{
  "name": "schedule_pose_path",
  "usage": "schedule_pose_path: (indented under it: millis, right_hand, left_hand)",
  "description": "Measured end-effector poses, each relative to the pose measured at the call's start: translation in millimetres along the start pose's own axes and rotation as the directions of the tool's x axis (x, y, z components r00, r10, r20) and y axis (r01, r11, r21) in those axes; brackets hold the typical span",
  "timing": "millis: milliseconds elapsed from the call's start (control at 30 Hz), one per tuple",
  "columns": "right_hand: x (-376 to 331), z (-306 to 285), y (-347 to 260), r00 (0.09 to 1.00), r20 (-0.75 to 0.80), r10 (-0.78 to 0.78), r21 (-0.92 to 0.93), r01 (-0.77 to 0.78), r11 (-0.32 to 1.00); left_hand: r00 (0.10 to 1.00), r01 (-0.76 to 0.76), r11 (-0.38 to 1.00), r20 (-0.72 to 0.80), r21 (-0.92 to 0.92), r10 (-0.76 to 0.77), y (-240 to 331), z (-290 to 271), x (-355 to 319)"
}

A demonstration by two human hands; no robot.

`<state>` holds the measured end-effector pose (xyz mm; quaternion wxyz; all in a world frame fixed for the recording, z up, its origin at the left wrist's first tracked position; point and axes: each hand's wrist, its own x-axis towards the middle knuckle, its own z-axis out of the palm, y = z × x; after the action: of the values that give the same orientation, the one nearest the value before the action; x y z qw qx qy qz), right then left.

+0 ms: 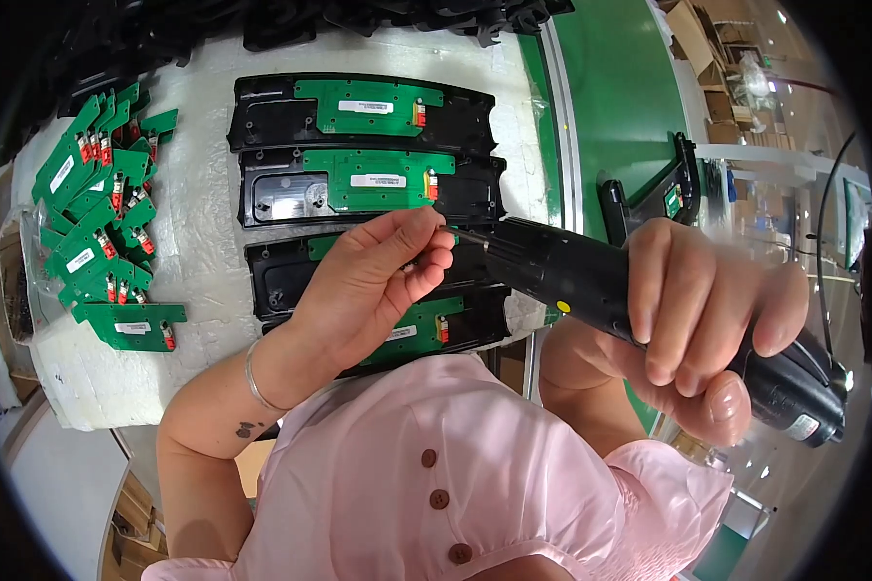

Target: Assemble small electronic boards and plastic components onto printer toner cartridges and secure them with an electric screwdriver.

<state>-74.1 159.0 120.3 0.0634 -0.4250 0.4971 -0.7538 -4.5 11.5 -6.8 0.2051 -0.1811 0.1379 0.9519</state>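
Note:
My right hand (693, 324) is wrapped round a black electric screwdriver (562, 271), which lies slanted with its bit pointing left. At the bit's tip, my left hand (383, 257) has its thumb and forefinger pinched together; what they hold is too small to name. Small dark bits show between its curled fingers. Under and beyond the left hand, several black curved plastic panels (465, 116) lie in a column, each with a green circuit board (412, 179) on it. My left hand and forearm partly cover the nearer panels.
Loose green circuit boards (77, 257) with red-and-white connectors are heaped at the left of the padded white surface (203, 252). Black plastic parts (165, 29) pile up along the far edge. On the green surface at right stands another black frame (654, 198). A cable (824, 228) hangs at far right.

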Motion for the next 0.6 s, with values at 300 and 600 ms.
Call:
schedule_pose_path:
  millis: [300, 600]
  right_hand:
    - [-1.7, -3.1, 5.9, 0.998, 0.070, -0.004, 0.024, 0.002, 1.000]
    - [4.8, -45.4, 76.3, 0.941, -0.340, 0.006, -0.065, -0.030, 0.997]
  left_hand:
    - [0.994, 0.052, 0.998, 0.098, 0.046, -0.057, -0.3, 2.4, -0.7]
    - [0.992, 0.078, 0.987, 0.089, 0.139, -0.091, 2.1, 12.0, -0.2]
